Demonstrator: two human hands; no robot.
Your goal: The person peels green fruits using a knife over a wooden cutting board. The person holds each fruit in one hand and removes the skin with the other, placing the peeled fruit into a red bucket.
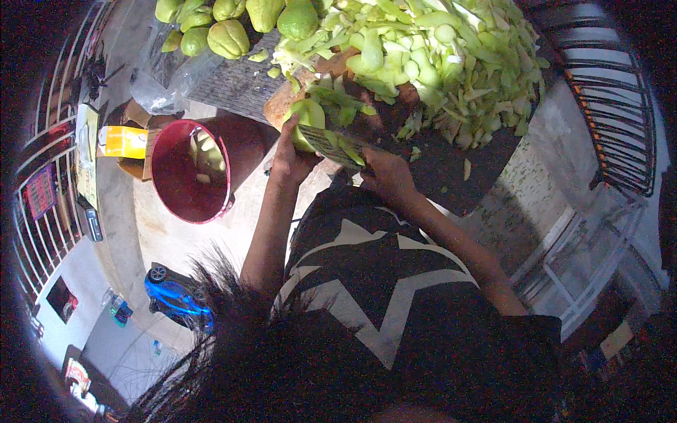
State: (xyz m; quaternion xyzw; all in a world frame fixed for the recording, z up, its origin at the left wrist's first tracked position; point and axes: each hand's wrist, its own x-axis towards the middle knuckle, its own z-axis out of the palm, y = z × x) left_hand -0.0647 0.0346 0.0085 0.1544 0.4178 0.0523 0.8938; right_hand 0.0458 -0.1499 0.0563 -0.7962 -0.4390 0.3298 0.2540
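My left hand (288, 161) is wrapped round a pale green chayote (307, 113) in front of me, at the table's near edge. In my right hand (389, 175) is a broad-bladed knife (326, 146), its blade lying across the lower side of the chayote. Green slivers cling to the blade. Just beyond my hands shows the edge of a brown wooden board (277, 107), mostly hidden under cut pieces. A large heap of green chayote slices (441, 60) spreads to the far right. Several whole chayotes (228, 39) sit at the far left.
A dark red bucket (180, 201) stands left of my arm, pale pieces inside. Behind it is a cardboard box (134, 113) with a yellow packet. A clear plastic bag (159, 88) lies beside the table (233, 84). A blue toy car (176, 292) sits lower left; a metal rack (610, 106) stands right.
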